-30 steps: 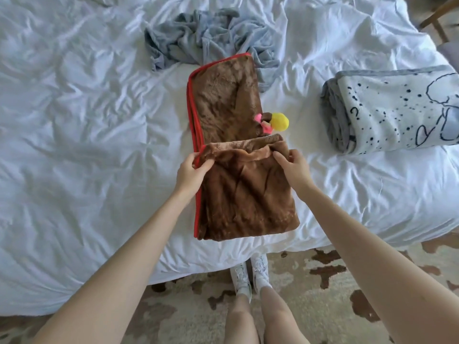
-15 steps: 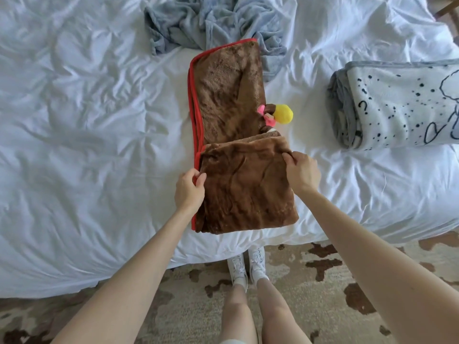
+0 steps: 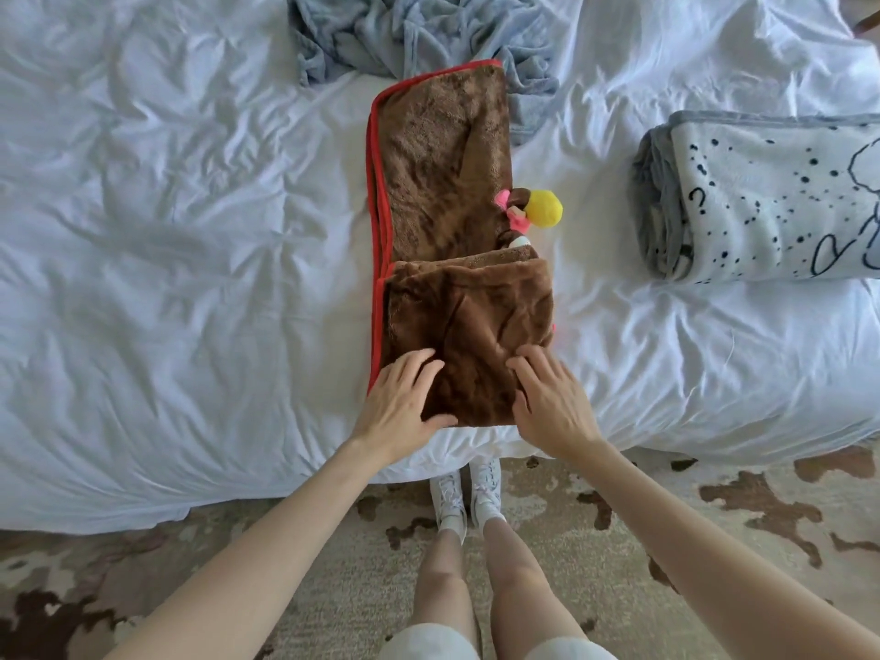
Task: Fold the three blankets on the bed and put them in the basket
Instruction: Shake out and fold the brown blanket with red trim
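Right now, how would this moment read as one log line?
brown blanket: partly folded | left hand: flat on it | right hand: flat on it | spotted blanket: folded | grey blanket: crumpled | basket: unseen

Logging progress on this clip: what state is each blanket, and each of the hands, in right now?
brown blanket: long strip, near end folded over, not finished.
grey blanket: crumpled, unfolded.
spotted blanket: folded, lying on the bed.
left hand: open, flat on the brown blanket.
right hand: open, flat on the brown blanket.
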